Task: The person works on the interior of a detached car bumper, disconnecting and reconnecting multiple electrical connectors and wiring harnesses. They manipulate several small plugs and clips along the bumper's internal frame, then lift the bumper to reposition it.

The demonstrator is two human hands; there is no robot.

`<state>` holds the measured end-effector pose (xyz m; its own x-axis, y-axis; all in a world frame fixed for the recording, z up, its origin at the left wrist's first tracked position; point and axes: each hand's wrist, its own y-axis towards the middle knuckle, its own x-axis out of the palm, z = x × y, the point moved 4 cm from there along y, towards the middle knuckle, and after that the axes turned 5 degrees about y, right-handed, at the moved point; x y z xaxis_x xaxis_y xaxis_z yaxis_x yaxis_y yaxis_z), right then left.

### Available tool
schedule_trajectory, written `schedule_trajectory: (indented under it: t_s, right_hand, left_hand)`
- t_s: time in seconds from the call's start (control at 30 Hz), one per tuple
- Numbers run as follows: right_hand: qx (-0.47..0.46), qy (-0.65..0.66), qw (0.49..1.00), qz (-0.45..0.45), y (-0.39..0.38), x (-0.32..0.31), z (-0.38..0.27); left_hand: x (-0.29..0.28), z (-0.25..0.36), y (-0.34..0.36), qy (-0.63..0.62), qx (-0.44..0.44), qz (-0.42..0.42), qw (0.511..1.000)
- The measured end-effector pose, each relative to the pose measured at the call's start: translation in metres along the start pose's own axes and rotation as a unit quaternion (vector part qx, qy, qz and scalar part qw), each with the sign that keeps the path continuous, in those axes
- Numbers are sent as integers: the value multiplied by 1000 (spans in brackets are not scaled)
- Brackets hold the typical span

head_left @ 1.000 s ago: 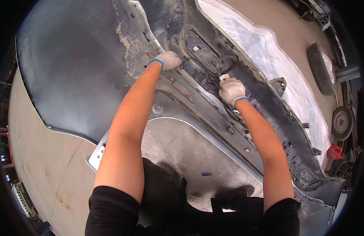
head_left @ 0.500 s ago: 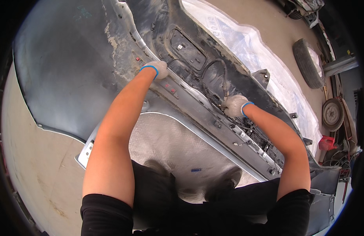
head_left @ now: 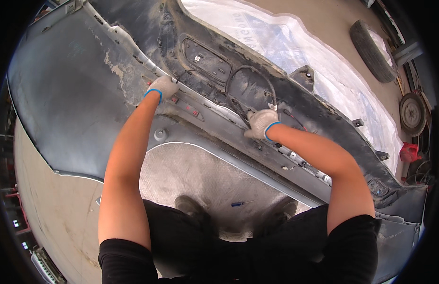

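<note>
A large dark car bumper (head_left: 63, 109) lies with its inner side up, dusty and scuffed. A black wiring harness (head_left: 251, 69) loops over its far half. My left hand (head_left: 163, 87), in a pale knit glove with a blue cuff, is closed at the light rail (head_left: 205, 101) along the bumper. A thin black cable runs to its fingers; the grip itself is hidden. My right hand (head_left: 262, 123), gloved alike, is closed on the harness below the loop. Its forearm covers part of the bumper behind it.
A blue-handled screwdriver (head_left: 237, 204) lies on the silvery mat (head_left: 181, 175) between my feet. White plastic sheeting (head_left: 323, 85) spreads under the bumper's far edge. Beyond it are a tire (head_left: 373, 52), a wheel (head_left: 411, 113) and a red object (head_left: 409, 152).
The view has shifted, so the bumper sits further left in it. My right hand has turned and come slightly left, and its forearm lies flatter. The left hand stays at the rail.
</note>
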<state>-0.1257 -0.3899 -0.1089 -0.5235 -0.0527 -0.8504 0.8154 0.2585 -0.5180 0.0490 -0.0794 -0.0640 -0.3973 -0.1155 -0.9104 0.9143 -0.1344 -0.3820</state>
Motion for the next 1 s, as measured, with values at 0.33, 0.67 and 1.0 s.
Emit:
schedule_trajectory:
  t_s: [0.33, 0.67, 1.0]
  right_hand:
    - [-70, 76, 994, 32, -25, -22, 54]
    - [-51, 139, 963, -225, -102, -30, 80]
    - [16, -54, 987, -153, -59, 58, 110]
  left_hand:
    - [-9, 4, -2, -39, 77, -1, 996]
    - [14, 28, -3, -131, 123, -108, 978]
    - [41, 27, 14, -11, 244, -35, 969]
